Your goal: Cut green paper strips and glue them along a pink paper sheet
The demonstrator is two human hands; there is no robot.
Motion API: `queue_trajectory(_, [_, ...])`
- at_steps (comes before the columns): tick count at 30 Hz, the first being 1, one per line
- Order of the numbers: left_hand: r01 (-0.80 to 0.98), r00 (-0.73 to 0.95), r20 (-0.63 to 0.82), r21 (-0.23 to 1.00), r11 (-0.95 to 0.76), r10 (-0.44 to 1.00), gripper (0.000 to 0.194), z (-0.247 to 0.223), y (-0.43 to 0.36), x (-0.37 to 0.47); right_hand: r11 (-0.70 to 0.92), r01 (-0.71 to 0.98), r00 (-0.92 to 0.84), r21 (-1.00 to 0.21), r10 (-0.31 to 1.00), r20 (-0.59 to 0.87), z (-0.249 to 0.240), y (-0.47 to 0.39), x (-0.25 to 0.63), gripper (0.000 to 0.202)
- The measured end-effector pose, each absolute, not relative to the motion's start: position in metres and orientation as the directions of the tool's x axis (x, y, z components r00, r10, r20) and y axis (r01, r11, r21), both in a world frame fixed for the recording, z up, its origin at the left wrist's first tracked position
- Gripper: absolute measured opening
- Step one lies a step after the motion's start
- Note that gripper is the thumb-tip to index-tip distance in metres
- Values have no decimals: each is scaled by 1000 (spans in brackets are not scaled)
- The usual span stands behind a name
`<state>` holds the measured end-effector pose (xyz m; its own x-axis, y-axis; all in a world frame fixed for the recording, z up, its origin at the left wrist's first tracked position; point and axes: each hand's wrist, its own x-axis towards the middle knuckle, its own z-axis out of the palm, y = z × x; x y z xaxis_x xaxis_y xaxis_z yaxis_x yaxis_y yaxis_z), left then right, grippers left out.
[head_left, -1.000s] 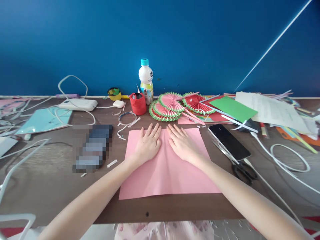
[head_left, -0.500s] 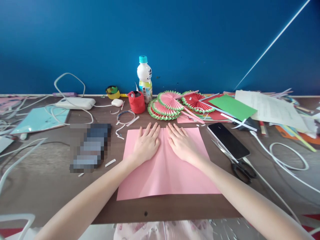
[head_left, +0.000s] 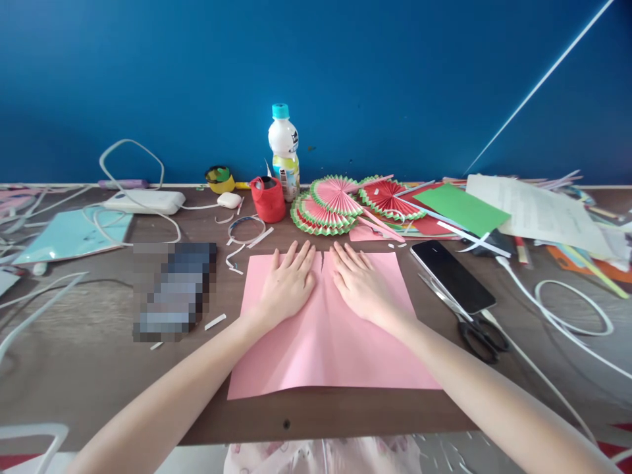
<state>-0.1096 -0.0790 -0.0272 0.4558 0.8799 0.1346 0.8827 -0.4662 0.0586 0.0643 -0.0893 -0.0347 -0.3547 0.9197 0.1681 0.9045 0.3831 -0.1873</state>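
Observation:
A pink paper sheet lies on the brown table, with a raised crease down its middle and a short split at its far edge. My left hand rests flat on the left half, fingers spread and holding nothing. Flat on the right half is my right hand, its fingers apart too. The crease and the split run between the two hands. Both forearms cross the near part of the sheet or its side edges.
Black-handled scissors lie right of the sheet beside a black phone. Behind it are pleated paper fans, a red roll and a bottle. A pixelated object and white cables flank it.
The split at the sheet's far edge looks slightly wider between my hands. Both hands stay flat on the paper, and the view has shifted slightly.

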Motion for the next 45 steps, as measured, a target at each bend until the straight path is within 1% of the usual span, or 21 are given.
queue_trajectory(7, [864, 488, 128, 68, -499, 863, 52, -27, -74, -111, 401, 893, -379, -203, 915, 141, -32, -85, 66, 52])
queue_trajectory(9, [833, 530, 173, 76, -548, 830, 49, -23, -70, -112, 418, 886, -385, -199, 904, 183, -31, -81, 65, 50])
queue_trajectory(11, [798, 559, 266, 83, -596, 786, 45, -16, -66, -113, 445, 875, -391, -193, 882, 262, -29, -77, 65, 46])
queue_trajectory(13, [796, 533, 335, 115, -595, 777, 38, -5, -66, -115, 471, 857, -388, -211, 857, 339, -24, -74, 65, 38])
queue_trajectory(14, [805, 507, 333, 148, -575, 795, 35, 1, -67, -116, 479, 846, -380, -235, 850, 365, -21, -74, 65, 34])
queue_trajectory(15, [814, 485, 301, 188, -549, 821, 32, 7, -70, -117, 488, 830, -374, -271, 847, 379, -17, -75, 67, 31])
queue_trajectory(17, [817, 478, 176, 271, -509, 861, 26, 19, -81, -119, 520, 773, -394, -362, 842, 368, -7, -80, 72, 25])
queue_trajectory(18, [805, 506, 107, 296, -513, 856, 22, 24, -89, -120, 546, 731, -428, -409, 834, 348, -1, -84, 75, 22])
queue_trajectory(20, [742, 624, -17, 326, -586, 781, 11, 30, -107, -121, 596, 642, -525, -483, 800, 290, 9, -95, 80, 15])
queue_trajectory(22, [668, 721, -72, 337, -663, 689, 33, 30, -123, -122, 629, 585, -627, -512, 751, 206, 17, -108, 84, 6])
queue_trajectory(23, [648, 744, -74, 322, -690, 664, 39, 28, -129, -122, 646, 565, -679, -513, 718, 155, 19, -113, 85, 15])
queue_trajectory(24, [642, 752, -71, 300, -705, 655, 39, 25, -132, -122, 661, 554, -720, -506, 686, 109, 20, -118, 85, 25])
queue_trajectory(26, [631, 765, -56, 261, -730, 641, 32, 20, -134, -123, 681, 553, -762, -480, 646, 38, 19, -126, 85, 43])
queue_trajectory(28, [625, 770, -46, 252, -739, 636, 24, 16, -132, -124, 685, 570, -771, -454, 636, -7, 15, -132, 84, 53])
queue_trajectory(30, [628, 765, -43, 272, -729, 642, 25, 15, -130, -125, 684, 587, -770, -433, 637, -35, 12, -135, 85, 57])
queue_trajectory(32, [631, 759, -41, 294, -718, 650, 33, 15, -131, -124, 684, 594, -767, -424, 640, -42, 10, -137, 87, 54])
queue_trajectory(34, [623, 764, -34, 296, -724, 644, 39, 17, -134, -122, 686, 582, -769, -437, 639, -22, 10, -139, 88, 46])
queue_trajectory(38, [609, 774, -21, 302, -734, 633, 38, 23, -138, -117, 672, 528, -774, -519, 633, 32, 16, -139, 90, 27])
queue_trajectory(40, [616, 765, -29, 328, -716, 644, 35, 29, -137, -113, 649, 514, -763, -562, 644, 46, 21, -136, 90, 23])
queue_trajectory(43, [650, 729, -25, 337, -681, 684, 12, 39, -135, -110, 655, 488, -746, -577, 656, 115, 28, -131, 91, 16])
queue_trajectory(45, [679, 696, 16, 313, -665, 718, 13, 46, -133, -108, 673, 488, -719, -556, 671, 180, 33, -129, 91, 16])
